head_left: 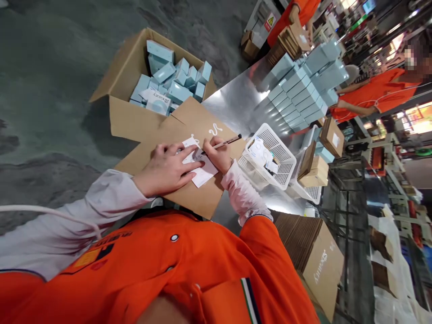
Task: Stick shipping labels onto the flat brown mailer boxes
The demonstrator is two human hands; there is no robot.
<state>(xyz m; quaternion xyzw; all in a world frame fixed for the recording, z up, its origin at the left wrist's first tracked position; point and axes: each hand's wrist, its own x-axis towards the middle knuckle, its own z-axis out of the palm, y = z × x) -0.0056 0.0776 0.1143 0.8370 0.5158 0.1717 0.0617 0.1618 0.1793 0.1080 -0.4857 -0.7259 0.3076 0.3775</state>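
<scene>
A small white slip of paper (204, 173) lies on a flat brown cardboard sheet (189, 135). My left hand (165, 168) rests on the slip with its fingers stretched out flat, pinning it down. My right hand (218, 155) is closed round a pen (227, 142), whose tip touches the paper. Both my forearms wear pale sleeves under an orange shirt.
An open carton (126, 76) full of light blue boxes (168, 83) stands beyond the cardboard. A white mesh basket (280, 150) with small packets sits to the right on the metal table (236, 101). Stacked blue boxes (303, 92), brown cartons and two people in orange are farther off.
</scene>
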